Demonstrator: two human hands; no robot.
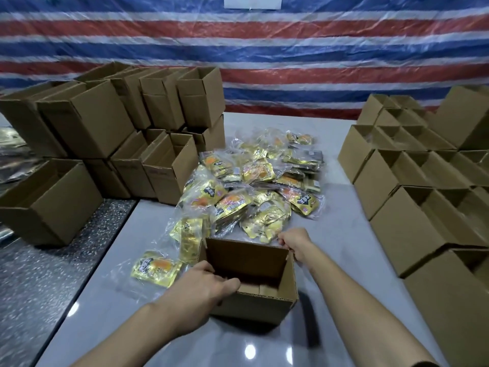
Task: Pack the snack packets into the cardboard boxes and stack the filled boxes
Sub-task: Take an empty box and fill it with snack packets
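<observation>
one open box [254,305] sat on the grey table [344,300] right in front of the person, with nothing visible inside. the left hand [203,287] gripped its near left rim, fingers curled over the edge into the opening. the right hand [293,243] clutched the far right corner. so the hands were apart, clamped on opposite corners.

the empty box looked light and stiff at the folds, though its thin walls would probably bow if squeezed mid-span. corners and rim seemed the sound places to hold it.

just beyond it lay the pile of snack packets [251,181], gold and orange in clear wrap, with one packet [156,268] lying alone beside the box's left wall. they looked soft, light and slick, likely to slide off each other. a flat handful pressed between palm and fingers would probably serve better than a pinch at one seam.

stacks of open boxes [105,128] stood to the left, more boxes [397,221] to the right, and a striped sheet [264,49] hung behind.
</observation>
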